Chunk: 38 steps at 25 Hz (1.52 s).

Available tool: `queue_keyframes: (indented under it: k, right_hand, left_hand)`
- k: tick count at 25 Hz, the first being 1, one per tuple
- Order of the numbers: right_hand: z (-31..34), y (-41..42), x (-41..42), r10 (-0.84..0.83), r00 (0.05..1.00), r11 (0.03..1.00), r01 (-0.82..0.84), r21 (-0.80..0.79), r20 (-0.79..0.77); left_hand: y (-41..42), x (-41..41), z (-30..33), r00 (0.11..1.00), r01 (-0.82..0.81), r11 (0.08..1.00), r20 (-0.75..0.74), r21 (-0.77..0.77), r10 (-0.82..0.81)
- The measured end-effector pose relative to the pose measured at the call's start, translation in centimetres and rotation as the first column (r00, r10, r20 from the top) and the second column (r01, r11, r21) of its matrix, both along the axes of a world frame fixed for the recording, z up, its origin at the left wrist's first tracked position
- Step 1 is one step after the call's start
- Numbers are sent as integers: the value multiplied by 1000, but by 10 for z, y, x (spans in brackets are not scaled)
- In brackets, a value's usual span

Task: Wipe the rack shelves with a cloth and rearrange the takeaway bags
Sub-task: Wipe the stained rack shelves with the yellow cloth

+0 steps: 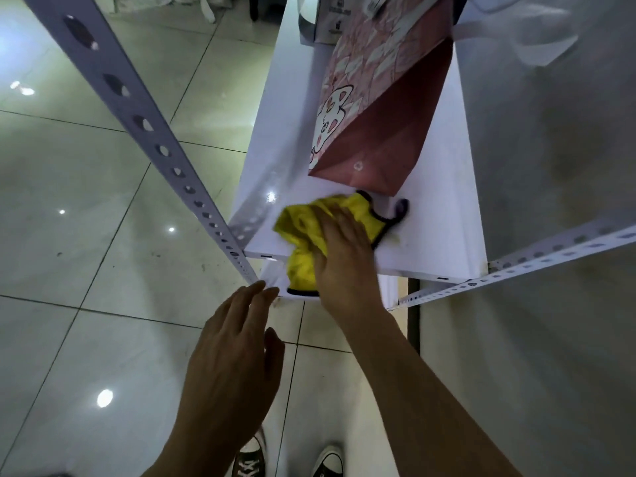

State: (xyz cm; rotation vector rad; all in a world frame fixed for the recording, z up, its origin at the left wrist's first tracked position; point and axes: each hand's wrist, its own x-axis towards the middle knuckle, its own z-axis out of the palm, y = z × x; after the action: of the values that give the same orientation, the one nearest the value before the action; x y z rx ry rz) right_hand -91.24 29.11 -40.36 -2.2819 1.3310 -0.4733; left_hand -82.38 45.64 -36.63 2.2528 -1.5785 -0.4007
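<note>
Right hand (pixel 344 256) pressed flat on yellow cloth (pixel 303 232) at front edge of white shelf (pixel 444 215), cloth overhanging edge. Left hand (pixel 234 346) hovered open just off front-left corner. Pink takeaway bag (pixel 378 115) lay behind cloth, touching.

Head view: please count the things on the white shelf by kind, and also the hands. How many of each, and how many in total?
Yellow cloth: 1
Pink paper bag with cartoon print: 1
Other bags at the far end, only partly in view: at least 1
Hands: 2, left and right
Total: at least 5
</note>
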Motion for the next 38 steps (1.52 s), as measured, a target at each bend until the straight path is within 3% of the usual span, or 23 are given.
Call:
queue_keyframes:
  k: [5,12,17,25,29,31,32,34,38]
  right_hand:
    - [-7,1,-96,-238,971,970,238,36,-6]
    - [-4,-80,-90,-453,883,888,460,27,-123]
    - [-10,-73,-97,-505,854,862,506,-24,-125]
    - [2,-190,-97,-577,795,796,599,89,-189]
    - [9,-227,-79,-617,778,772,628,101,-122]
    - [8,-248,-75,-551,833,829,552,92,-41]
    - [16,-247,-73,-487,866,862,497,100,-109]
    - [21,-232,-76,-560,823,798,566,206,-91]
    - [14,-151,-95,-589,802,803,595,43,-100]
  left_hand:
    - [-27,-4,-11,995,102,995,9,-16,-102]
    - [-62,13,-32,982,146,987,111,61,-153]
    - [-57,24,-41,976,192,978,90,82,-199]
    - [-55,17,-51,982,162,985,84,68,-167]
    - [-53,17,-51,981,170,983,80,73,-175]
    - [-54,17,-49,981,175,981,73,78,-181]
    - [-55,17,-50,980,180,980,75,84,-186]
    - [-55,17,-49,978,185,977,77,109,-194]
    - [-55,16,-44,980,184,974,45,133,-192]
